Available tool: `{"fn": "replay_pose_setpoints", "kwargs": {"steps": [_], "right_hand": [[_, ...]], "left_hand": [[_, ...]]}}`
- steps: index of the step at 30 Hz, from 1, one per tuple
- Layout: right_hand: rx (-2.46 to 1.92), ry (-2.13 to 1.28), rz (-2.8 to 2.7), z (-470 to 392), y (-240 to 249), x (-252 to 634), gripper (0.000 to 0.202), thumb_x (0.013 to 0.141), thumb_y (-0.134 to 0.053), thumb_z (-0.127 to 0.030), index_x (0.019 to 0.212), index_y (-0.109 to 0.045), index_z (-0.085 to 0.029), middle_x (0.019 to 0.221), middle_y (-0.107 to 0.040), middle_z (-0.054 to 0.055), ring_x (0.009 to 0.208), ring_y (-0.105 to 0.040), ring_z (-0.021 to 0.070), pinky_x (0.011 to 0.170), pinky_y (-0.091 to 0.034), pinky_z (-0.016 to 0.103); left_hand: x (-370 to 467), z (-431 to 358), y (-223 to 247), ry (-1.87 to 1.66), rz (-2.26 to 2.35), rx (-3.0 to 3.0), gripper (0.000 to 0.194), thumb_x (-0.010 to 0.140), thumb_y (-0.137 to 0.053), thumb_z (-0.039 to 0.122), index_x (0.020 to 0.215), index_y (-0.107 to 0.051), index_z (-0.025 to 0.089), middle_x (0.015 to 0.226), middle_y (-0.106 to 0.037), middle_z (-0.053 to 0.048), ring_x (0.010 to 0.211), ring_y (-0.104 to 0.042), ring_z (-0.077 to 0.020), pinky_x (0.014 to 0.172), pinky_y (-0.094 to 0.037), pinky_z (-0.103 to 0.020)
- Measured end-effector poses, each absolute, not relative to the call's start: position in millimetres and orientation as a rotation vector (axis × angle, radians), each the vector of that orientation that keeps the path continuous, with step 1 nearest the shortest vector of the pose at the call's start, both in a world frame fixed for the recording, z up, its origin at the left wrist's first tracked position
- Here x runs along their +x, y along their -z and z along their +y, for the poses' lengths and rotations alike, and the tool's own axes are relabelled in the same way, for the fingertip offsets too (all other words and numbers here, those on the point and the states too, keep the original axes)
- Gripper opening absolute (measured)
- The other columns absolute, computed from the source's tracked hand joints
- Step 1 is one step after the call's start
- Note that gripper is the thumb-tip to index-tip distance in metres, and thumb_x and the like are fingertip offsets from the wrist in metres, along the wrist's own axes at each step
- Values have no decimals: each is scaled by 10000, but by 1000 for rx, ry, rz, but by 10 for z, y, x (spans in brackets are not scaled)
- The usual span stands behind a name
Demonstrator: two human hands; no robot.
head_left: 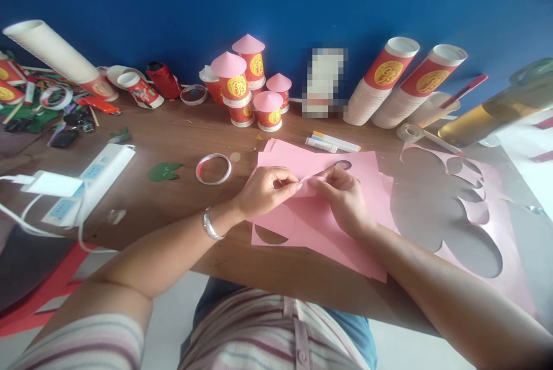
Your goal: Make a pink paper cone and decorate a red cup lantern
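Note:
My left hand (266,190) and my right hand (343,196) are close together over a pile of pink paper sheets (341,243). Between their pinched fingertips they hold a small pink paper piece (307,187). Its exact shape is partly hidden by the fingers. A dark ring (344,165) lies on the sheets just behind my right hand. To the left of my left hand, a roll of white tape (213,169) lies flat on the brown table (168,208).
Red cups with pink cone tops (237,86) stand at the back, with tilted cup stacks (389,70) to their right. Markers (332,142) lie behind the sheets. A power strip (93,182) is at left, cut pink scraps (505,226) at right, and a bottle (484,119) behind them.

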State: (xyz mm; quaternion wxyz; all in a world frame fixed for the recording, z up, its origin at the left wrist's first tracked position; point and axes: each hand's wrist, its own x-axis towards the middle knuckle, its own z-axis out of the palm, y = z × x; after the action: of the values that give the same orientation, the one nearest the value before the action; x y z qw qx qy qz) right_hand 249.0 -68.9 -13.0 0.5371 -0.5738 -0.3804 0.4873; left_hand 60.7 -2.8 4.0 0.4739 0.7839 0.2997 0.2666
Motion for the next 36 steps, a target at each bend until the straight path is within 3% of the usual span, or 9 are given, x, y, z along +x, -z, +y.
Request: {"fn": "replay_pose_setpoints", "kwargs": {"steps": [6,10,13,17,21,36], "right_hand": [[-1392,-1162,-901,-679,161,2562,487,704,-786,-677,718,-639,-213,691,-605,-11,662,-510,137,628,-416,275],[-1444,-1087,-1077,-682,122,2622,460,833,-678,-683,852,-736,-227,893,-708,31,860,-605,188,779,-469,302],[-1405,-1174,-1192,-680,104,2644,446,818,-712,-660,939,-765,-235,976,-738,47,940,-630,225,818,-490,325],[-1363,-1339,-1215,-672,108,2645,459,712,-825,-607,919,-759,-203,852,-711,34,823,-609,203,700,-466,294],[-1358,-1350,-1220,-670,89,2633,436,693,-843,-582,879,-753,-198,810,-684,22,773,-569,175,669,-428,279],[-1419,-1310,-1348,-702,1,2607,551,761,-732,-709,631,-661,-179,596,-533,-15,597,-397,112,560,-309,267]], "left_hand": [[576,32,-54,-586,743,1713,267,897,-642,340,720,-645,140,703,-587,4,679,-484,-104,654,-385,-245],[562,51,-66,-563,740,1657,270,878,-656,356,717,-628,140,696,-554,14,666,-449,-99,643,-366,-248],[562,53,-68,-564,740,1653,286,882,-650,380,728,-622,141,705,-545,10,676,-452,-104,648,-369,-252],[565,47,-74,-558,734,1688,324,902,-635,401,707,-599,145,688,-511,15,673,-431,-103,649,-357,-253],[555,42,-73,-531,703,1741,315,918,-619,385,715,-609,145,694,-505,16,668,-422,-100,645,-351,-254],[555,35,-81,-486,672,1892,330,944,-577,412,744,-615,151,701,-517,14,681,-447,-110,668,-370,-256]]}}
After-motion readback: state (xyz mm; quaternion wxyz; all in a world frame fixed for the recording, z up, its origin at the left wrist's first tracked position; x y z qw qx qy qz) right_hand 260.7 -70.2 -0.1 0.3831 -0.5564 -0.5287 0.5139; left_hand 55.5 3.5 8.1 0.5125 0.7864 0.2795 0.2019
